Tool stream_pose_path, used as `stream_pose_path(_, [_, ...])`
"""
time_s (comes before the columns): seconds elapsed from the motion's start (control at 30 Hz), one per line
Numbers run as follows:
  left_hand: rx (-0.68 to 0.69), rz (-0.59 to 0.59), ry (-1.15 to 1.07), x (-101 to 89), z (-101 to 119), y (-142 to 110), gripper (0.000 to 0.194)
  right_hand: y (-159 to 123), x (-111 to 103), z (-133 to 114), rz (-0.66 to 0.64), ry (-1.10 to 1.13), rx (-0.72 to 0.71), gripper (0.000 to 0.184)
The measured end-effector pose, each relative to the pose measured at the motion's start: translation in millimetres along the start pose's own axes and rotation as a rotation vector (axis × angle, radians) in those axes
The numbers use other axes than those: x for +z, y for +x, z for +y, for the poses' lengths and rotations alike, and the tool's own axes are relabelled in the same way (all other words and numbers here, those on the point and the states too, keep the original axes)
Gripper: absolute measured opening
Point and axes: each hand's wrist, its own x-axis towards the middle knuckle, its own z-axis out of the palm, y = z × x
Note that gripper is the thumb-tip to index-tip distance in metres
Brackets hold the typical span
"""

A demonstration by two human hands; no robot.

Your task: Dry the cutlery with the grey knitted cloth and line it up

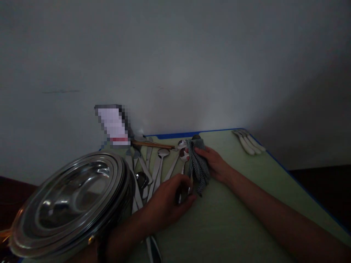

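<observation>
Gripping narrowly, the left hand (171, 193) is holding a slim metal utensil (191, 179) over the green table (236, 223), while the right hand (213, 161) is clasping a grey patterned cloth (197, 160) against its upper part. Just left, a metal spoon (163, 152) is lying among other cutlery, with wooden chopsticks (153, 145) beyond. Nested metal bowls (79, 201) are standing farther left; pale-handled cutlery (248, 143) is resting near the far right corner.

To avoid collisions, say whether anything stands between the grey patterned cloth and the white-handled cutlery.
The right hand, gripping the grey patterned cloth from the right, stands between. Beyond it, nothing visible blocks the white-handled cutlery near the far right corner of the table.
</observation>
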Motion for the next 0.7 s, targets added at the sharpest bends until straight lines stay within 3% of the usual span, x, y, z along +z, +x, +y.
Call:
stream_pose_path(0.13, [0.027, 0.054, -0.028, 0.7, -1.7, -0.4, 0.016, 0.1, -0.9, 0.3, -0.007, 0.005, 0.002, 0.022])
stream_pose_path(0.37, [0.002, 0.039, 0.009, 0.0, -1.1, -1.2, 0.015, 0.7, -1.7, 0.4, -0.021, 0.008, 0.015, 0.022])
stream_pose_path(0.7, [0.104, 0.068, 0.033, -5.1, 3.6, -1.7, 0.015, 1.4, -0.4, 1.3, -0.013, 0.017, 0.007, 0.024])
